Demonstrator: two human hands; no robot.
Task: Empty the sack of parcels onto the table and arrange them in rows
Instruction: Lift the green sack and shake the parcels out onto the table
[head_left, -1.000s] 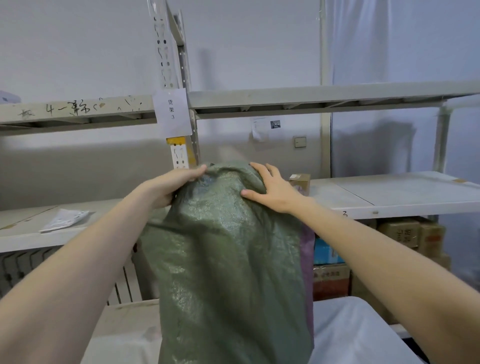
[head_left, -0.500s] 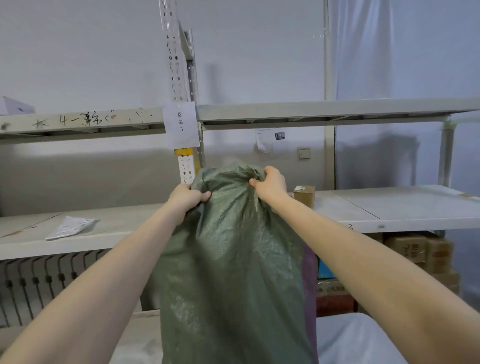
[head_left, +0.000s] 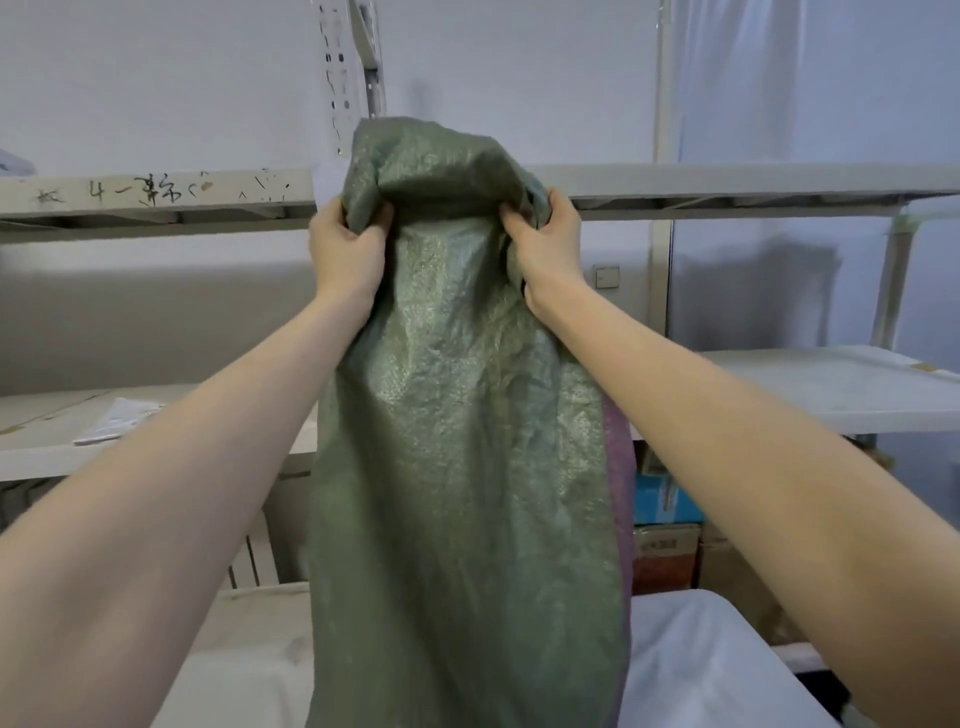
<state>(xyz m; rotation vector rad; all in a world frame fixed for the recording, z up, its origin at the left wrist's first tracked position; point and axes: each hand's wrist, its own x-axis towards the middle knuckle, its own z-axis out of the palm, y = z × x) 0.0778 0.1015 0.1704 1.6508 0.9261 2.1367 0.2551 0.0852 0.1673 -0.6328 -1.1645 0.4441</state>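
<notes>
A green woven sack (head_left: 457, 467) hangs upright in front of me, held up high by its top end, with a purple strip down its right edge. My left hand (head_left: 345, 249) grips a bunched fold at the sack's upper left. My right hand (head_left: 545, 244) grips the fabric at the upper right. The sack's lower end drops out of view below the frame, over the white table (head_left: 701, 670). No parcels show; the sack hides whatever lies beneath it.
Grey metal shelving (head_left: 779, 182) runs across behind the sack. A white paper (head_left: 114, 418) lies on the left shelf. Cardboard boxes (head_left: 670, 556) and a blue box (head_left: 665, 499) sit under the right shelf.
Both hands went from resting on the sack's top to gripping it, then lifted it well higher, up to the level of the upper shelf.
</notes>
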